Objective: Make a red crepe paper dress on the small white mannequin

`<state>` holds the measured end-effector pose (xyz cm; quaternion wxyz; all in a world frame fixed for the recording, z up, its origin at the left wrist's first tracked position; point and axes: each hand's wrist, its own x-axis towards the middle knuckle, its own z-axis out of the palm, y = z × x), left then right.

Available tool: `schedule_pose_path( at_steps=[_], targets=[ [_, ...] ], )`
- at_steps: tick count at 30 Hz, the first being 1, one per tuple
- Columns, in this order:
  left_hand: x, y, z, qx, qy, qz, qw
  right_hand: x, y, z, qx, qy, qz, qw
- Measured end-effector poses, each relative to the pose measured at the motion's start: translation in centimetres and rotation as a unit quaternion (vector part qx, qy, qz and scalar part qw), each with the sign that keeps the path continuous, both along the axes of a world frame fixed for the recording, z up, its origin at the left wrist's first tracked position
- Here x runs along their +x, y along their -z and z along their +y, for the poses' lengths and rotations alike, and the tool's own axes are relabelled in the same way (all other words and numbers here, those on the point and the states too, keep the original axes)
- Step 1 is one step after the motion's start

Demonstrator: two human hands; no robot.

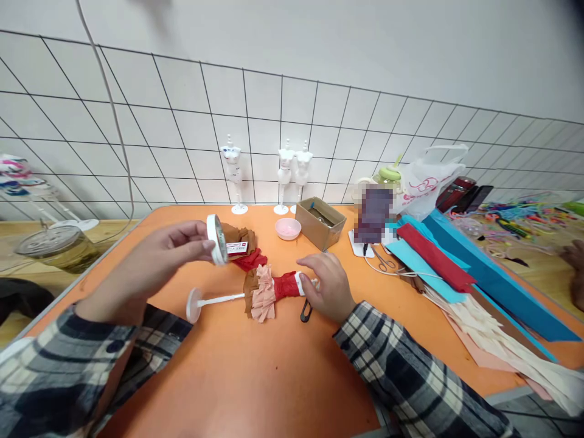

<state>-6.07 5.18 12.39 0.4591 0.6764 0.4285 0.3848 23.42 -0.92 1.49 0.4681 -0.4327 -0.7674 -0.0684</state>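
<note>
My left hand (182, 246) is raised over the table, with thumb and fingers pinching a white ring-shaped roll of tape (217, 239). Below it lies a small white dress form on its side, its round base (194, 305) to the left. It wears a red crepe-paper bodice (286, 286) and a ruffled peach and brown skirt (263, 293). My right hand (329, 286) curls round the form's white upper end, which it partly hides. A black handle-like loop (306, 311) shows beside that hand. Behind the skirt sit brown and red paper (249, 258) and a small labelled box (237, 248).
A pink bowl (288, 229) and a cardboard box (320, 222) stand farther back. Bare dress forms (233, 170) line the tiled wall. To the right are a blurred-out phone (375, 213), scissors (387, 263), a plastic bag (422, 185) and coloured paper strips (435, 255). Another person's hand (577, 267) shows at the right edge.
</note>
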Motion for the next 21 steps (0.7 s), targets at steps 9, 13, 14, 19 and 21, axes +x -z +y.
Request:
schedule_pose_path(
  at_steps=[9, 13, 14, 19, 21],
  targets=[
    [9.2, 5.7, -7.2, -0.246, 0.012, -0.368, 0.896, -3.6, -1.4, -3.3, -0.052, -0.086, 0.048, 0.994],
    [9.5, 6.5, -7.8, -0.356, -0.009, -0.464, 0.811, -4.8, -0.7, -4.0, -0.077, -0.05, 0.118, 0.989],
    [9.4, 6.6, -7.6, -0.376, -0.018, -0.479, 0.793, -5.0, -0.5, -4.0, -0.082, -0.046, 0.115, 0.989],
    [9.2, 7.4, -6.1, -0.377, -0.038, -0.472, 0.796, -4.6, 0.1, -3.8, -0.083, -0.05, 0.031, 0.995],
    [9.2, 7.6, -5.5, -0.316, -0.013, -0.403, 0.859, -4.2, 0.0, -3.5, -0.079, -0.054, 0.014, 0.995]
  ],
)
